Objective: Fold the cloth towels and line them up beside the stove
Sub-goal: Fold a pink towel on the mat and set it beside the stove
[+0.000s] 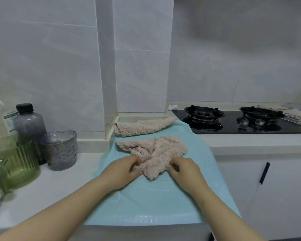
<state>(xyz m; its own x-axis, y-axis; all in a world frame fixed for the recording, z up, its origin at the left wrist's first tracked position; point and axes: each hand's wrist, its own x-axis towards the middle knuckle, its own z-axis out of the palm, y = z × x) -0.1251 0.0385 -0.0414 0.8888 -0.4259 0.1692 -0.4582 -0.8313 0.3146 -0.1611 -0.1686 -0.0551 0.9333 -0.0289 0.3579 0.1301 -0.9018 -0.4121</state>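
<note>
Step in hand, as judged: opening out the crumpled pink towel ahead of its first fold. Located mid-way along the teal mat, bunched and creased, with one loose corner toward the near side. Gripped at that near edge from both sides: left hand with fingers curled into the pile on the left, right hand pinching the fabric on the right, both closed on cloth and not spread flat. Second pink towel at the far end of the mat, close to the wall, bunched lengthwise, not a neat fold, apart from the first. Stove just right of the mat's far corner. Next move, as judged: draw the two grips apart to pull the towel flat, find the corners, then carry one edge over to meet the opposite edge. Keep tension even to avoid dragging the mat. Expect soft, clinging pile; smooth down after each fold
</note>
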